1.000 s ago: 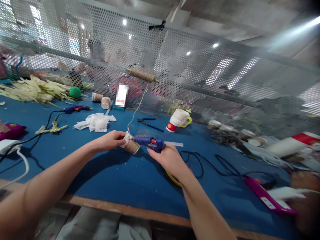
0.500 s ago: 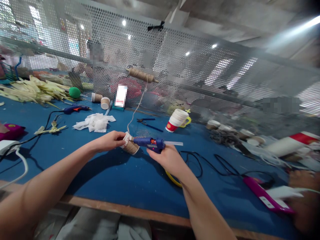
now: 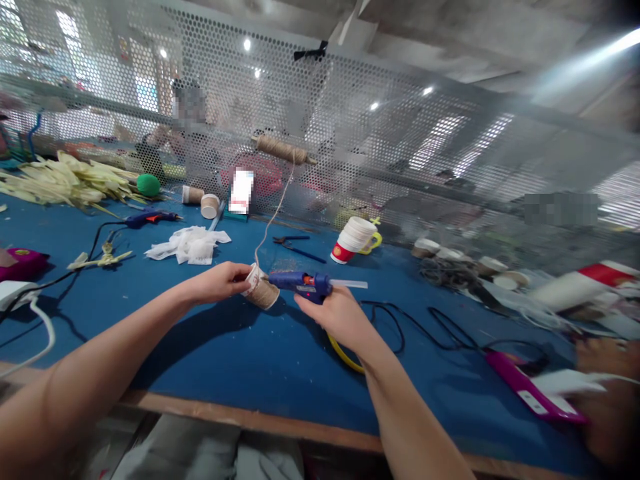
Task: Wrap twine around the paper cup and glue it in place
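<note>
My left hand (image 3: pixel 220 281) is closed round a paper cup (image 3: pixel 261 291) partly wrapped in brown twine, held on its side above the blue table (image 3: pixel 250 360). A strand of twine (image 3: pixel 274 217) runs from the cup up to a spool (image 3: pixel 281 149) on the mesh screen. My right hand (image 3: pixel 336 313) grips a blue hot glue gun (image 3: pixel 301 283) whose nozzle touches the cup. A clear glue stick (image 3: pixel 349 285) juts from the back of the gun.
A second glue gun (image 3: pixel 148 217), white mesh scraps (image 3: pixel 190 244), pliers (image 3: pixel 295 245), stacked paper cups (image 3: pixel 355 239), pale leaf strips (image 3: pixel 65 181) and a green ball (image 3: pixel 149 185) lie on the table. Black cables (image 3: pixel 425 327) and a pink item (image 3: pixel 525 393) are at the right, beside another person's hand (image 3: pixel 607 400).
Almost nothing: the glue gun and cup stay together, with only a slight shift of the gun and of the camera.
</note>
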Demonstrator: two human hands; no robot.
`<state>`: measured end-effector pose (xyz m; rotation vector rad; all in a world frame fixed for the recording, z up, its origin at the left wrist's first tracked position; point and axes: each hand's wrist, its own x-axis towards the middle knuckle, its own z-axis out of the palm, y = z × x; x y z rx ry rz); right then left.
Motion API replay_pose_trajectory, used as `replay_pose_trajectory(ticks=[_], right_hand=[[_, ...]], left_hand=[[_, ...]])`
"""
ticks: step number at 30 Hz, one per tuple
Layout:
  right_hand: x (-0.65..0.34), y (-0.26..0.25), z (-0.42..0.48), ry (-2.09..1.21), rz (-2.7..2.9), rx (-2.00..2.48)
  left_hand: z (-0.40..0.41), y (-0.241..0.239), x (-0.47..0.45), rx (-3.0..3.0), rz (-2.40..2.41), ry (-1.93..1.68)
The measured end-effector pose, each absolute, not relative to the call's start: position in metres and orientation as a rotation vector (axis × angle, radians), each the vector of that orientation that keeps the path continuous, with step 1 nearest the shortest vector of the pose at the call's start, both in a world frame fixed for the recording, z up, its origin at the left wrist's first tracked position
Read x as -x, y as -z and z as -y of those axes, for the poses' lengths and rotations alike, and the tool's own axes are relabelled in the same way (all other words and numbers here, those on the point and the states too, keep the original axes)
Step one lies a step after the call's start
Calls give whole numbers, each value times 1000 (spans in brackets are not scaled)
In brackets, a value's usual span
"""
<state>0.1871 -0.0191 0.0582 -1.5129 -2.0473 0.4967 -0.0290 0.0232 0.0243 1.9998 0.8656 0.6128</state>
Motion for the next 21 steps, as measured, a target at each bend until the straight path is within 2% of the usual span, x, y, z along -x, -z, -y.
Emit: replay_pose_trajectory(ticks=[21], right_hand=[[-185, -64, 22, -412, 2072, 1517]], left_hand=[[-24, -23, 30, -2069, -876, -610]])
